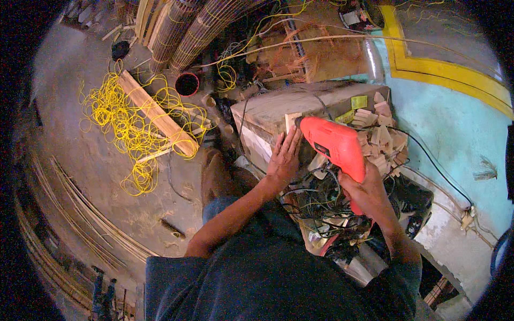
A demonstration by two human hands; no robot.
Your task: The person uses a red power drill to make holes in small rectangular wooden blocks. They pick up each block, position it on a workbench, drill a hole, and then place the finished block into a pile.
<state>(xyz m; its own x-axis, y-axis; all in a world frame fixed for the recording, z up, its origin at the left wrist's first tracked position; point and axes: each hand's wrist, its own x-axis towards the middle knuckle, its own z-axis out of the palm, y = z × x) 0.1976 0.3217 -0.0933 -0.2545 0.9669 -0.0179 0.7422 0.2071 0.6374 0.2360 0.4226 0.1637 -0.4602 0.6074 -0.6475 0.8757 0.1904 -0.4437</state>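
Observation:
My right hand [367, 191] grips the handle of a red electric drill [333, 144], whose nose points left at a small pale wooden piece [292, 120]. That piece stands on the near edge of a big wooden block [300, 101]. Pressed flat against the block's front face, my left hand [284, 158] steadies the small piece from below with its fingertips. A black cable runs from the drill off to the right. Whether a bit is in the drill's nose I cannot make out.
Several small cut wooden pieces [383, 134] are heaped right of the drill. Tangled black wires [316, 206] lie below it. Left on the floor are loose yellow cord [128, 128], a wooden plank [155, 112], a dark cup [187, 84] and rolled bamboo mats [182, 29].

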